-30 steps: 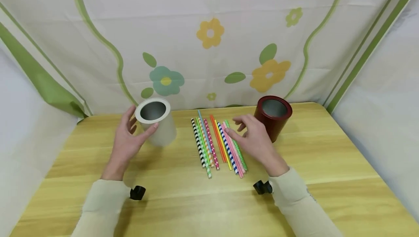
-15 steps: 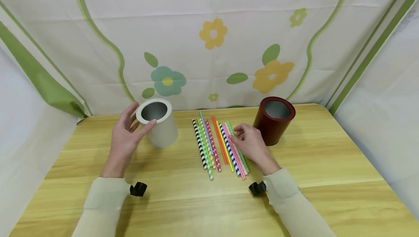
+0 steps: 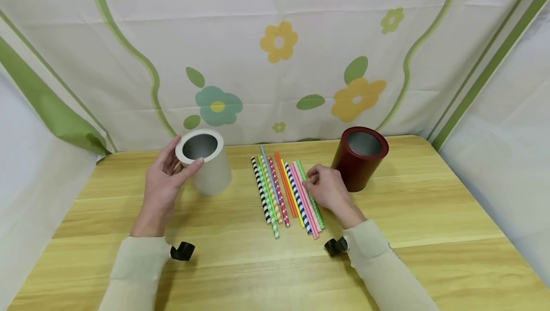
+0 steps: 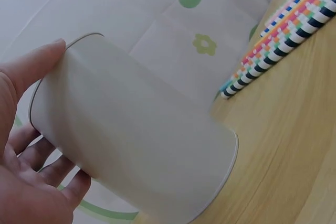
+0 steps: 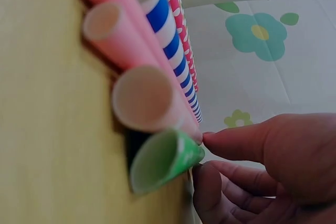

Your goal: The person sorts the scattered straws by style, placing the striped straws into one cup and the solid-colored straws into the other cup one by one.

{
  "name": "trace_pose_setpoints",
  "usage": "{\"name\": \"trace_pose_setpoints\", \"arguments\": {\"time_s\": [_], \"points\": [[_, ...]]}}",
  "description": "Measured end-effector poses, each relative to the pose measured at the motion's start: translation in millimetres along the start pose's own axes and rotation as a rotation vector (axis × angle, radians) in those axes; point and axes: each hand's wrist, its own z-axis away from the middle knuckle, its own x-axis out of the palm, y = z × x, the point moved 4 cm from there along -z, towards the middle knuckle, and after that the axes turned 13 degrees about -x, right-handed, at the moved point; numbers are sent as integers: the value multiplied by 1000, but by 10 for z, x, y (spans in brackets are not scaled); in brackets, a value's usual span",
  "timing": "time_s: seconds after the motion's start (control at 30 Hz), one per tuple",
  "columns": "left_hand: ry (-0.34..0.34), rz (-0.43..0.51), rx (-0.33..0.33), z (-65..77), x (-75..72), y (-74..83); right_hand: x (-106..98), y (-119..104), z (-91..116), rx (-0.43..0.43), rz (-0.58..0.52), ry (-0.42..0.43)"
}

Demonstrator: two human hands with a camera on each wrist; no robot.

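My left hand (image 3: 162, 187) grips the white canister (image 3: 215, 175) near its rim, which stands upright with its mouth up. In the left wrist view the thumb lies across the upper side and the fingers (image 4: 50, 169) curl beneath. Several patterned paper straws (image 3: 263, 191) lie side by side mid-table. At their right edge, my right hand (image 3: 331, 189) pinches the green dotted straw (image 3: 317, 210) between thumb and index finger. The right wrist view has the fingertips on either side of that green straw (image 5: 157, 163), beside pink straws (image 5: 126, 32).
A dark red canister (image 3: 356, 170), open at the top, stands just behind and right of my right hand. The wooden table (image 3: 275, 273) ends at a flowered cloth (image 3: 240, 38) behind. White cloth (image 3: 515, 158) hangs at both sides.
My right hand has come down to the green straw, and its thumb and finger have drawn together. The left thumb has settled against the white canister, which has stayed in place.
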Motion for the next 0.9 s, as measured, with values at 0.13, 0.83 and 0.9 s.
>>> {"name": "trace_pose_setpoints", "arguments": {"time_s": [0.13,0.83,0.9], "points": [[13,35,-15,37,-28,-33,31,-12,16,4,-5,-20],[18,32,44,-22,83,-78,-11,88,14,31,-28,-5],[22,39,38,-18,67,-77,0,72,10,33,-33,-12]]}}
